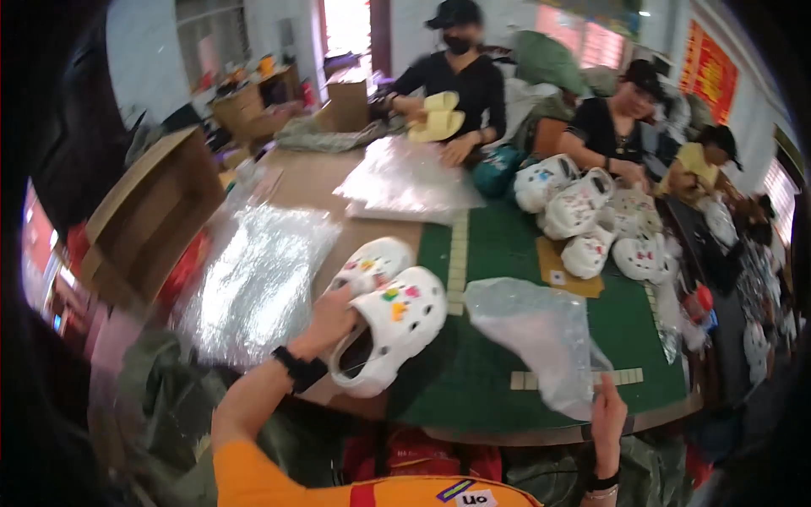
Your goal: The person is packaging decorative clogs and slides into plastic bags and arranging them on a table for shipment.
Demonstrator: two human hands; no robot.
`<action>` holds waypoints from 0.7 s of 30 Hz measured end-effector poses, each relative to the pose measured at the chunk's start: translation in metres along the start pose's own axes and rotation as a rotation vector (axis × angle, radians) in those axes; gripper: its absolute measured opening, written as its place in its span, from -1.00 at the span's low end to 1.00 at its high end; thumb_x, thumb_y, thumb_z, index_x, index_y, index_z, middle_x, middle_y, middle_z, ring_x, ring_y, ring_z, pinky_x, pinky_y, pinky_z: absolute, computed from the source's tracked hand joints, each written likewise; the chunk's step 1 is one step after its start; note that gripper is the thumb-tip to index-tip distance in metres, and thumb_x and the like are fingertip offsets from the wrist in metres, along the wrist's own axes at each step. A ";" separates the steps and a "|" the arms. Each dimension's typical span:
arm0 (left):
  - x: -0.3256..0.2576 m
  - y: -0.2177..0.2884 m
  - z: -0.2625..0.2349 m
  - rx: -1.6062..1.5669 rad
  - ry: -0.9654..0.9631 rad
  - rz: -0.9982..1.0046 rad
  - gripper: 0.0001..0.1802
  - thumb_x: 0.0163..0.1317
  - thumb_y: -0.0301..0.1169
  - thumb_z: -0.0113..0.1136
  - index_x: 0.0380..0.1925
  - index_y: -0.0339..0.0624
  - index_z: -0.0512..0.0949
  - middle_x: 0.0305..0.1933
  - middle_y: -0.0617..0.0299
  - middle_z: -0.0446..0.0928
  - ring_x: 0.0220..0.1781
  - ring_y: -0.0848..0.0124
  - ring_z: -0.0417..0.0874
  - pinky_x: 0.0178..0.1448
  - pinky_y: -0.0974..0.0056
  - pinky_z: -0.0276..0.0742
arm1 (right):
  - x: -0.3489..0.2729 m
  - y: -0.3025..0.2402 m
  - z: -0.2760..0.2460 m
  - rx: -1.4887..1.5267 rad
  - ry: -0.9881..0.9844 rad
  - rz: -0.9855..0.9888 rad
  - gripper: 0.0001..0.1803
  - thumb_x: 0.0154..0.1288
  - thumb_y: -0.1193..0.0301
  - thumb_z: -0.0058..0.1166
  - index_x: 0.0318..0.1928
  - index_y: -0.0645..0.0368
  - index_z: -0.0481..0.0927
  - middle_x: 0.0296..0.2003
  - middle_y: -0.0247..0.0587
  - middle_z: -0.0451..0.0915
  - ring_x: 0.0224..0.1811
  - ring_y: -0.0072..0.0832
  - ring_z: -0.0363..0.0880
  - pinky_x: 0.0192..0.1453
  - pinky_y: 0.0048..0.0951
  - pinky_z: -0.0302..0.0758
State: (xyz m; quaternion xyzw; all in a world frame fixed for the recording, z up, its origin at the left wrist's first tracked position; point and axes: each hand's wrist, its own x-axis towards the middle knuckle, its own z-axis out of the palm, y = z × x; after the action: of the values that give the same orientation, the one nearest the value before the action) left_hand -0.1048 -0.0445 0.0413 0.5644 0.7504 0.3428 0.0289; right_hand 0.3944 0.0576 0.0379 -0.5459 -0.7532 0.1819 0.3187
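Observation:
My left hand [328, 319] is closed on a pair of white clogs with coloured charms. The nearer clog [410, 329] faces up and to the right, and the other clog [380, 260] lies partly behind it. On the right, my right hand [608, 406] pinches the edge of a clear plastic bag [532, 329], which spreads over the green mat [448, 397] and looks slack. The clogs and the bag are apart.
Flat clear bags [253, 279] lie at left, and another stack [405, 182] lies farther back. Several charm-covered clogs [579, 207] are heaped at right. An open cardboard box [152, 211] stands left. Across the table, one person [460, 84] holds yellow slippers [439, 118]; other people [621, 127] sit at right.

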 end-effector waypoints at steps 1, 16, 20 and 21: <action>-0.005 0.006 0.002 0.052 -0.042 -0.033 -0.68 0.04 -0.34 0.12 -0.15 -0.14 0.49 -0.22 -0.06 0.53 -0.14 0.03 0.53 -0.10 0.12 0.44 | -0.001 0.004 0.002 0.039 0.015 -0.005 -0.61 0.19 0.60 -0.20 0.06 0.24 0.43 -0.28 -0.04 0.58 -0.27 -0.39 0.56 -0.19 -0.49 0.42; -0.026 0.004 -0.043 -0.199 -0.251 -0.126 -0.35 -0.10 -0.37 0.29 0.06 -0.27 0.33 -0.02 -0.02 0.37 0.03 0.07 0.40 0.08 0.19 0.35 | 0.035 -0.034 0.008 0.074 0.053 -0.051 -0.70 0.10 0.66 -0.14 -0.13 0.24 0.50 -0.34 -0.11 0.56 -0.31 -0.39 0.56 -0.22 -0.48 0.43; -0.049 0.017 -0.035 0.169 -0.256 0.050 -0.29 -0.14 -0.41 0.34 0.06 -0.36 0.29 -0.01 -0.09 0.35 0.03 0.05 0.41 0.08 0.15 0.35 | 0.031 -0.054 0.020 0.080 0.045 -0.212 -0.76 0.12 0.61 -0.11 -0.18 0.21 0.49 -0.31 -0.06 0.54 -0.30 -0.14 0.53 -0.23 -0.32 0.46; -0.043 0.020 -0.034 0.117 -0.283 0.034 -0.27 -0.16 -0.40 0.34 0.05 -0.41 0.28 0.01 -0.13 0.34 0.04 -0.01 0.39 0.11 0.13 0.32 | 0.027 -0.047 0.022 0.028 0.036 -0.296 -0.71 0.13 0.55 -0.06 -0.09 0.20 0.46 -0.28 -0.05 0.53 -0.30 -0.12 0.51 -0.24 -0.26 0.45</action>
State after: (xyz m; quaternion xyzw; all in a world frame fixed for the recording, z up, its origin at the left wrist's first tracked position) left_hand -0.0872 -0.0951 0.0634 0.6205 0.7477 0.2161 0.0958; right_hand 0.3408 0.0682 0.0587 -0.4274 -0.8171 0.1336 0.3631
